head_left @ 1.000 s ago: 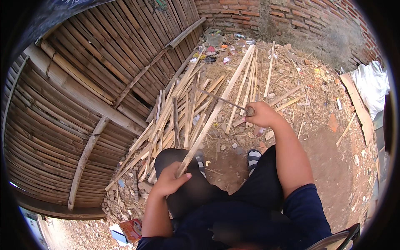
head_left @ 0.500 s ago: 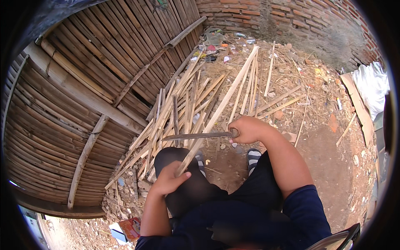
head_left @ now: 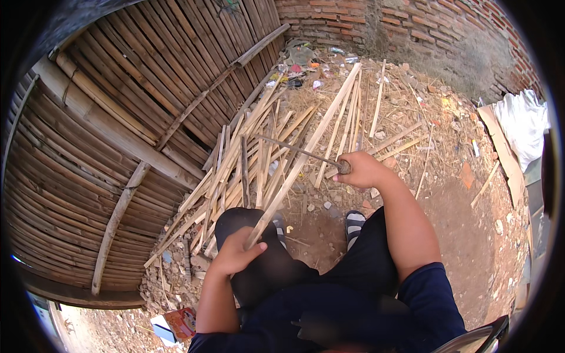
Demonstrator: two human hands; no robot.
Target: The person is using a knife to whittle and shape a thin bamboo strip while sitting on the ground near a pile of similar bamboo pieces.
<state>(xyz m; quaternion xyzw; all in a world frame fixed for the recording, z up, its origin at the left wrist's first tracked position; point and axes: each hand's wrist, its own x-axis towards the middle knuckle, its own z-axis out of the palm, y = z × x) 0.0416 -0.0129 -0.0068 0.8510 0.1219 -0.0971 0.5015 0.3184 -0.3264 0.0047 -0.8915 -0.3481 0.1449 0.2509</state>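
Note:
My left hand (head_left: 240,252) is closed round the near end of a long pale wooden strip (head_left: 287,185), over my left knee. From there the strip slants up and away to the right, above the pile on the ground. My right hand (head_left: 360,169) grips the handle of a machete (head_left: 281,143), its thin dark blade pointing left and slightly away. In this view the blade crosses the strip about halfway along. Whether the edge touches the wood, I cannot tell.
Many loose wooden strips (head_left: 220,176) lie heaped at left and ahead, with a few more (head_left: 403,141) to the right. A bamboo-slat wall (head_left: 141,76) stands at left, a brick wall (head_left: 406,26) at the back. White sacking (head_left: 518,126) and brown board (head_left: 500,153) are at right.
My right hand has moved slightly right and away, and the machete's blade tip has swung away from me, up along the strip. My left hand still holds the strip in nearly the same place.

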